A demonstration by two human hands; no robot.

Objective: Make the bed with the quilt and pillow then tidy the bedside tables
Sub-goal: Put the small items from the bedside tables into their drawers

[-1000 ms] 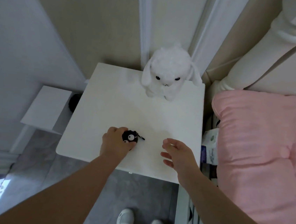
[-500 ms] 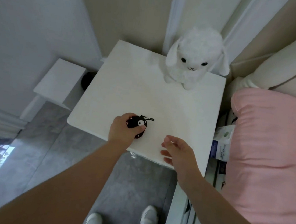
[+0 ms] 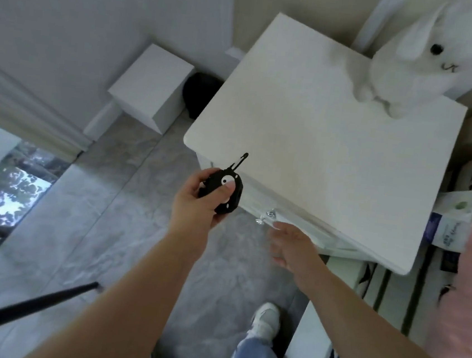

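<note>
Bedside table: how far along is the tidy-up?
Done: the bedside table top is bare except the white plush rabbit at its back edge. In hand: the left hand has a grip on the small black keychain toy, held off the front edge; the right hand reaches at the drawer knob. Left: stowing the toy. The bed is barely in view.

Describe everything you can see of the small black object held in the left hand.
The small black charm is roundish with a faceted edge, matte black, with a white cartoon eye on its face and small pale dots near the bottom. A thin black clip sticks up from its top. The left hand grips it, thumb across its face, off the bedside table, just beyond its front corner.
</note>
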